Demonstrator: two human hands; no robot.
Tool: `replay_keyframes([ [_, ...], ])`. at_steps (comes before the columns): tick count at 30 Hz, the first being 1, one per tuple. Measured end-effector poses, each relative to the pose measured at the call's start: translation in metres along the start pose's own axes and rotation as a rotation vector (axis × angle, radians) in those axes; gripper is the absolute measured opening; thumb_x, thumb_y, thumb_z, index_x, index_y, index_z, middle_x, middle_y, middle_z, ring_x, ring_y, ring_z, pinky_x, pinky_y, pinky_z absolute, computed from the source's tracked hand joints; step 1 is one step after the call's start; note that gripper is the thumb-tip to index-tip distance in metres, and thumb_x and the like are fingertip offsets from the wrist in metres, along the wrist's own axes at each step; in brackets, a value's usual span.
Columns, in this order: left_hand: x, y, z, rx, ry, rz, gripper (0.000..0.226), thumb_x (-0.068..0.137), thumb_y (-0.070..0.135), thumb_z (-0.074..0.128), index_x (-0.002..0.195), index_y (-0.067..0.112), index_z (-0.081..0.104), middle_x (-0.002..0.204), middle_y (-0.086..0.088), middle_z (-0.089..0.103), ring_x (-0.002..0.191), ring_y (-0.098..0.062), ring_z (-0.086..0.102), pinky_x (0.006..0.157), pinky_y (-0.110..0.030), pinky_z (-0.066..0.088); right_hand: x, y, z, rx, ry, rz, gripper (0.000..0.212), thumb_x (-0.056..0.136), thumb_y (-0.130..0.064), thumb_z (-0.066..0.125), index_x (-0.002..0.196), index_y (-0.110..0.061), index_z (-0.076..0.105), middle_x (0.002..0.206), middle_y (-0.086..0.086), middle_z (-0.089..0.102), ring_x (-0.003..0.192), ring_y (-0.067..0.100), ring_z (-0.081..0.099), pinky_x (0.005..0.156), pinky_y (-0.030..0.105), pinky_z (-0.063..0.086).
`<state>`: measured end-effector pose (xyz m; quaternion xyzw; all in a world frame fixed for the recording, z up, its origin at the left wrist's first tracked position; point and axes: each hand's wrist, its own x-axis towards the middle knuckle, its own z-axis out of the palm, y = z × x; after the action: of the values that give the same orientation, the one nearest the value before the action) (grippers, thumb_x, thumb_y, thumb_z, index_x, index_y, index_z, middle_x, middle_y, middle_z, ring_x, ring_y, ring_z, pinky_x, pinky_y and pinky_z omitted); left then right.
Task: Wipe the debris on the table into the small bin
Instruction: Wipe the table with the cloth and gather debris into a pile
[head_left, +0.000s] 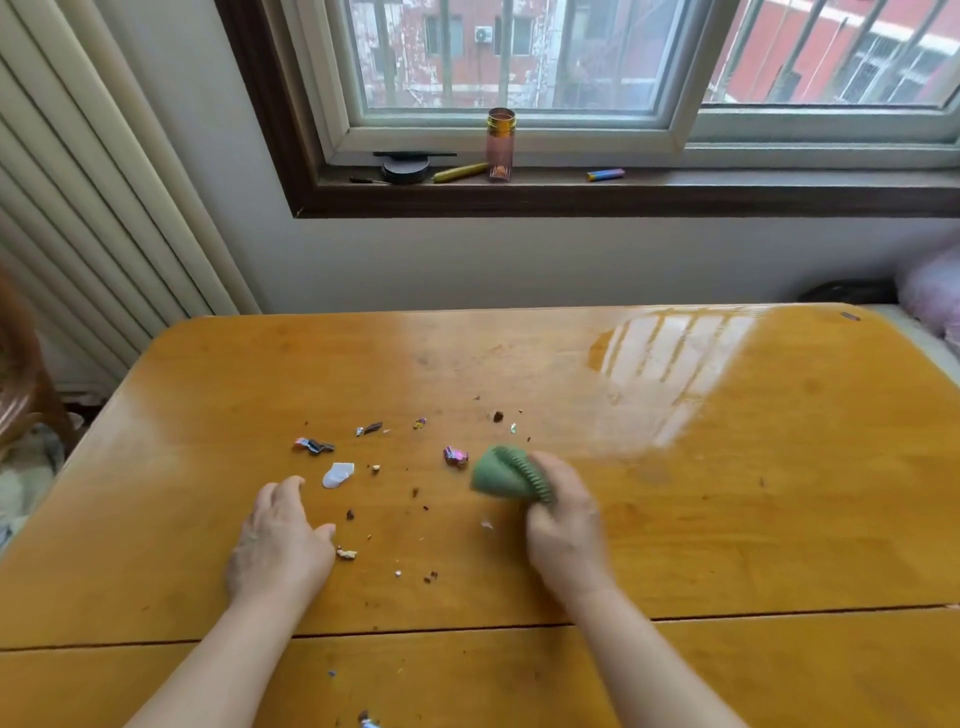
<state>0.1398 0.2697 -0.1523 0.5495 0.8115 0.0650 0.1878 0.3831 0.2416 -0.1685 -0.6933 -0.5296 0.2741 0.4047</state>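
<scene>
Status: the right hand (563, 525) grips a small green ribbed vessel (501, 475), judged to be the bin. It is tilted, low over the surface (727, 519) at the right fringe of the debris; motion blur hides its mouth. The left hand (280, 540) is released, fingers loosely curved, palm down at the left of the debris and holding nothing.

Risks:
- The debris is spread wide. A bare-hand sweep may flick the light foil scraps away rather than gather them.
- If the vessel's rim is not flush with the surface, crumbs may slip beneath it.
- The seam (467, 629) across the near side could trap fine crumbs.
- A stray piece (368, 719) at the near edge could be knocked to the floor by a forearm.

Count:
- Green vessel: one.
- White scrap (337, 474): one.
- Crumpled iridescent foil wrapper (455, 456): one.
- Dark wrapper fragments (313, 445): two.
- Small foil bits: about three.
- Brown crumbs: too many and too fine to count.
</scene>
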Motion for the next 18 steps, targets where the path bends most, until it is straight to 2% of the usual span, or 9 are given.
replay_keyframes([
  [2,0.007,-0.007,-0.002,0.009,0.010,-0.015,0.061,0.091,0.023,0.057,0.144,0.019,0.028,0.150,-0.004,0.031,0.130,-0.030,0.042,0.098,-0.044,0.042,0.026,0.014,-0.051,0.047,0.209,0.058,0.058,0.066,-0.011,0.038,0.121,-0.013,0.056,0.118,0.003,0.059,0.116,0.023,0.052,0.099,0.024,0.037],
  [4,0.014,-0.015,-0.003,0.062,0.019,-0.025,0.061,0.093,0.021,0.053,0.146,0.020,0.024,0.152,-0.002,0.031,0.133,-0.028,0.038,0.101,-0.043,0.041,0.057,0.045,-0.104,-0.112,0.396,0.215,0.057,0.071,-0.017,0.039,0.127,-0.010,0.051,0.127,0.011,0.054,0.122,0.030,0.046,0.104,0.033,0.034],
  [7,0.022,-0.018,-0.001,0.195,0.005,-0.013,0.054,0.096,0.022,0.046,0.146,0.023,0.029,0.154,0.002,0.030,0.140,-0.022,0.028,0.106,-0.038,0.038,0.085,0.082,-0.129,-0.380,0.403,0.474,0.051,0.083,-0.014,0.051,0.133,-0.004,0.041,0.140,0.022,0.040,0.132,0.037,0.032,0.111,0.041,0.023],
  [8,0.024,-0.018,0.000,0.218,-0.005,-0.019,0.051,0.096,0.022,0.044,0.146,0.024,0.031,0.154,0.002,0.029,0.141,-0.021,0.026,0.107,-0.037,0.037,0.091,0.085,-0.116,-0.439,0.374,0.460,0.052,0.082,-0.011,0.054,0.132,-0.002,0.041,0.140,0.023,0.040,0.133,0.037,0.030,0.112,0.041,0.021],
  [10,0.025,-0.015,0.002,0.228,-0.019,-0.028,0.049,0.097,0.021,0.042,0.145,0.026,0.034,0.155,0.001,0.027,0.142,-0.021,0.024,0.107,-0.037,0.037,0.098,0.075,-0.078,-0.473,0.288,0.305,0.052,0.079,-0.002,0.054,0.130,-0.002,0.044,0.139,0.022,0.043,0.132,0.036,0.032,0.113,0.039,0.021],
  [14,0.024,-0.015,0.004,0.232,-0.027,-0.030,0.049,0.097,0.020,0.041,0.145,0.026,0.032,0.156,0.000,0.025,0.142,-0.021,0.021,0.106,-0.038,0.039,0.078,0.026,0.010,-0.386,0.061,0.019,0.057,0.074,0.005,0.049,0.129,-0.011,0.050,0.141,0.010,0.046,0.134,0.026,0.035,0.115,0.034,0.022],
  [18,0.022,-0.015,0.000,0.242,-0.047,-0.023,0.049,0.098,0.020,0.040,0.146,0.026,0.031,0.156,0.001,0.025,0.142,-0.021,0.021,0.106,-0.036,0.038,0.028,-0.003,0.057,-0.270,-0.095,-0.178,0.058,0.070,0.006,0.048,0.123,-0.015,0.057,0.134,0.006,0.054,0.130,0.020,0.042,0.111,0.024,0.024],
])
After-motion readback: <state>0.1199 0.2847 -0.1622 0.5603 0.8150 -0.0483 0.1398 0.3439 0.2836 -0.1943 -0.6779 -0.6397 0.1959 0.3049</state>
